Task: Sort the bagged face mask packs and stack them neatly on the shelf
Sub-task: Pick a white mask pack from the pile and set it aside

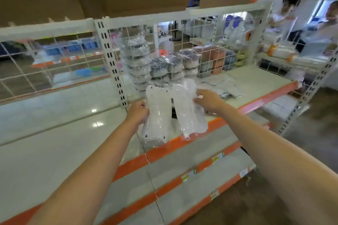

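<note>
Both arms are out over the front edge of the shelf [256, 86], and each hand has its own bagged pack. The left hand [138, 112] pinches the left pack [158, 117] along its side, fingers curled round the plastic; the right hand [208, 101] grips the right pack [188, 109] near its upper edge. The two packs hang side by side, just apart, above the orange front lip [201, 133]. Further back on the shelf, more stacked packs [164, 65] stand against the wire grid [201, 42], and a few flat packs [221, 86] lie loose near the right hand. The risk from here, I'd say, is the slick film: a light pinch could let a pack slide and drop off the front edge, or a careless set-down could nudge the tall stack [137, 56] over.
</note>
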A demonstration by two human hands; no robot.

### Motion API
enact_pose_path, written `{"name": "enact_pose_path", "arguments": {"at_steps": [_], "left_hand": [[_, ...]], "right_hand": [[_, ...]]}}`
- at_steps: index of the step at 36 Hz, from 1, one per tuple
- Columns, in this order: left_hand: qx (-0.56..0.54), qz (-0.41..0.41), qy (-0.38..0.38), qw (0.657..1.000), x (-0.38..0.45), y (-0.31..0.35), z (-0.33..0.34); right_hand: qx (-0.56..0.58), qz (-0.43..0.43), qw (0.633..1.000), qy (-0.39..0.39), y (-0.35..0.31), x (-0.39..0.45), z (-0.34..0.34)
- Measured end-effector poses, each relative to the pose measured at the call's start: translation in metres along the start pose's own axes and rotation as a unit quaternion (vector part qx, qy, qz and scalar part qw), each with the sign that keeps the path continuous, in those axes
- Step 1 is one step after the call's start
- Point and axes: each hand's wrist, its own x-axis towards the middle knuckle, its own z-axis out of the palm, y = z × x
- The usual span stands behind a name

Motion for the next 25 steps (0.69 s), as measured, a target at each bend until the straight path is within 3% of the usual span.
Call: {"name": "enact_pose_path", "arguments": {"at_steps": [3,8,13,18,22,25], "left_hand": [[-0.011,0.013,-0.017,1.000,-0.004,0.013,0.016],[-0.028,0.007,-0.019,0.999,0.001,0.031,0.036],[-0.037,-0.023,-0.004,0.999,0.003,0.052,0.063],[-0.020,-0.020,0.011,1.000,0.013,0.074,0.103],[-0.011,0.003,0.038,0.999,0.020,0.088,0.137],[-0.010,0.070,0.076,0.995,0.026,0.100,0.156]], "right_hand": [[0.034,0.044,0.998,0.033,0.022,0.004,-0.013],[0.093,0.083,0.992,0.010,0.052,0.010,-0.033],[0.103,0.066,0.992,-0.019,0.078,0.023,-0.059],[0.102,0.026,0.994,0.004,0.107,0.037,-0.100],[0.122,0.020,0.992,0.021,0.131,0.053,-0.124],[0.182,-0.001,0.982,0.042,0.152,0.060,-0.137]]}}
